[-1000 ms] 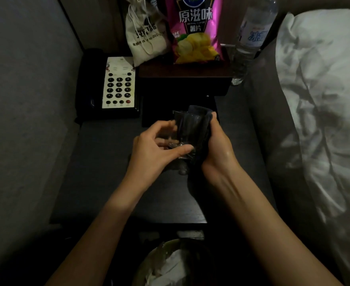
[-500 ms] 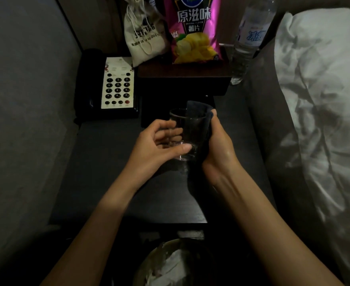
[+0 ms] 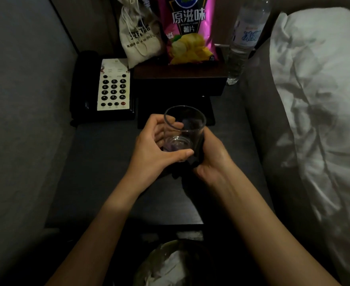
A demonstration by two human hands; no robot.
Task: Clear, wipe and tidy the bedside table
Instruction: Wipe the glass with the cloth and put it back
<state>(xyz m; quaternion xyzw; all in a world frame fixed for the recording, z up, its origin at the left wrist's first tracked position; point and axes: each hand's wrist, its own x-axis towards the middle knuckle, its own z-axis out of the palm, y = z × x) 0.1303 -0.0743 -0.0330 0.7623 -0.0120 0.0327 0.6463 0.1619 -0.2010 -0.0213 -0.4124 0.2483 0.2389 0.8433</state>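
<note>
While held above the middle of the bedside table (image 3: 99,182), the clear drinking glass (image 3: 183,133) stands nearly upright, mouth up and tipped slightly toward the viewer, seemingly empty. The left hand (image 3: 153,149) curls round its near left side, thumb laid across the base, fingers showing through the wall; this grip probably steadies the glass for wiping. The right hand (image 3: 213,159) wraps the right side and clutches a dark cloth (image 3: 198,149) against the glass, likely to rub the outer wall; how far the cloth reaches behind cannot be told. Far left on the table lies a telephone (image 3: 108,87) with a pale keypad. Just behind the glass lies a flat dark pad (image 3: 208,111), and beyond it a raised dark box (image 3: 180,79) carrying a drawstring cloth bag (image 3: 138,36) and a pink crisp packet (image 3: 190,32), both leaning upright against the back. A water bottle (image 3: 245,38) stands at the far right corner, beside the bed's white pillow (image 3: 322,100). Near the bottom edge, below the table front, sits a bin (image 3: 149,263) holding crumpled white paper, handy for rubbish.
</note>
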